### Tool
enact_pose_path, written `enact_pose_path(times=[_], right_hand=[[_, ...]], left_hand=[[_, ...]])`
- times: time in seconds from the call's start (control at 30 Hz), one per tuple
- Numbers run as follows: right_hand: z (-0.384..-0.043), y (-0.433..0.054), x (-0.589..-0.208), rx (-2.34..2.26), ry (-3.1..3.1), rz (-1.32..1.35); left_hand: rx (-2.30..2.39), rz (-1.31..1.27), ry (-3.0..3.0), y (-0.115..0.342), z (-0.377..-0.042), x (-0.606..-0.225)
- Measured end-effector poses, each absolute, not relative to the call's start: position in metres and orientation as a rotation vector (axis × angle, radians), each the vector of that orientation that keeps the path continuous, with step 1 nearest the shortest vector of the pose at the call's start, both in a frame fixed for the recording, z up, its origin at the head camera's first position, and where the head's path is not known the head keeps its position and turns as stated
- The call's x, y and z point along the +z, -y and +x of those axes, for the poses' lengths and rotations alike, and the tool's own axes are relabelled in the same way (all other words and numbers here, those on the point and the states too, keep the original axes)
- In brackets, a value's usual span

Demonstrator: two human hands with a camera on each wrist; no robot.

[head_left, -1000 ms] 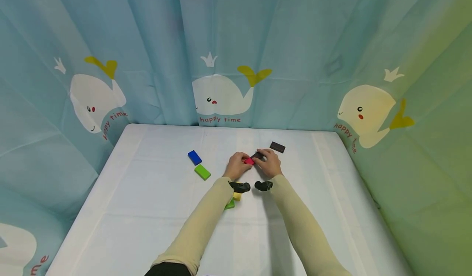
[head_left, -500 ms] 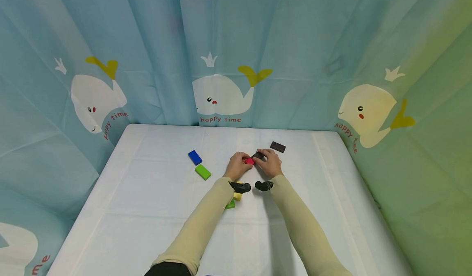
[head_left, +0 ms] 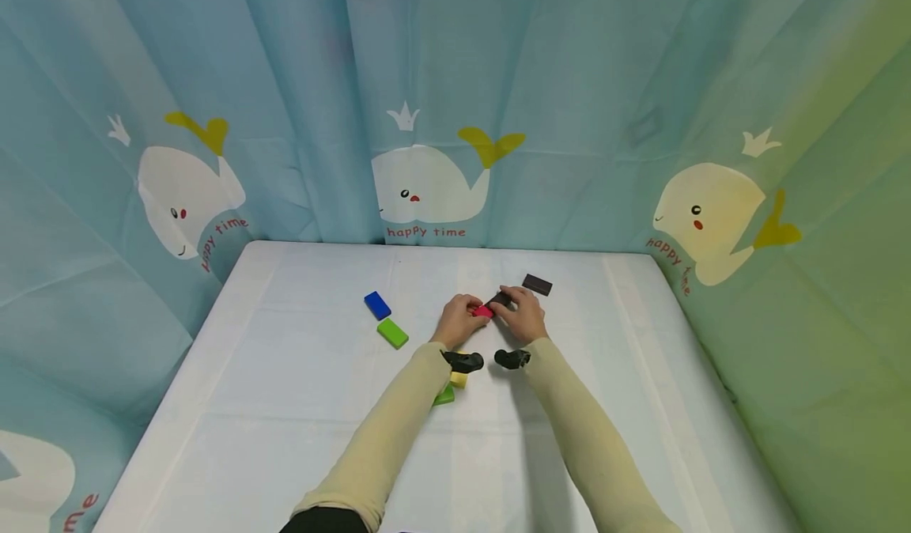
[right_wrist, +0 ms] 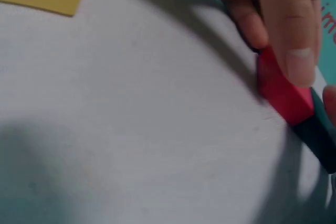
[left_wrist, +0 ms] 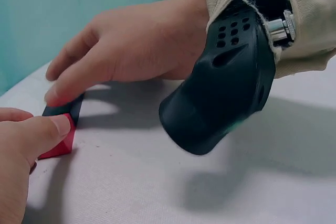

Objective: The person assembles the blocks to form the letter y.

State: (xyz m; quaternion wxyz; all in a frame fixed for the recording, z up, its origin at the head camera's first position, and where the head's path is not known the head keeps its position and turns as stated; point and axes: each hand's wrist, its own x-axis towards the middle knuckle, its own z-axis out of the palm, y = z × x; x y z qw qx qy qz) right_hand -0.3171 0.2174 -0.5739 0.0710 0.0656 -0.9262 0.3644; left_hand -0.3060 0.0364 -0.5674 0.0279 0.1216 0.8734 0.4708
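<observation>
In the head view my left hand [head_left: 458,321] pinches a red block [head_left: 482,311], which lies end to end with a black block [head_left: 500,300]. The left wrist view has the thumb on top of the red block [left_wrist: 64,142]. My right hand [head_left: 525,317] holds the black block, thumb on the near side and fingers on the far side. Seen from the right wrist, the red block [right_wrist: 286,87] meets the black block [right_wrist: 317,137] at its end, and a right fingertip [right_wrist: 329,103] shows at the edge. Fingers hide part of both blocks.
A second black block [head_left: 537,284] lies beyond the right hand. To the left are a blue block [head_left: 377,305] and a green block [head_left: 393,333]. A yellow block [head_left: 459,379] and another green block [head_left: 444,395] are partly hidden by the left forearm. Curtains surround the white table [head_left: 285,438].
My right hand has shifted very slightly to the right. The left hand and the red block stay about where they were.
</observation>
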Motion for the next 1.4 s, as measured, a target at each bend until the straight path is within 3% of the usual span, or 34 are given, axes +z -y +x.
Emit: enact_pose_path(times=[0.23,0.6,1.07,1.4], right_hand=[[-0.325,-0.237,-0.563,1.236,2.533,0.109],[-0.344,-0.265,-0.581,1.175,2.514,-0.163],[-0.342,-0.261,-0.578,1.132,2.596,-0.302],[-0.343,-0.251,-0.586,1.034,2.581,-0.26]], left_hand=[[1.558,0.334,-2.604,-0.035,-0.306,-0.568],[1.573,0.288,-2.597,-0.033,-0.303,-0.563],[1.554,0.284,-2.609,-0.036,-0.304,-0.568],[1.517,0.327,-2.678,-0.037,-0.304,-0.57]])
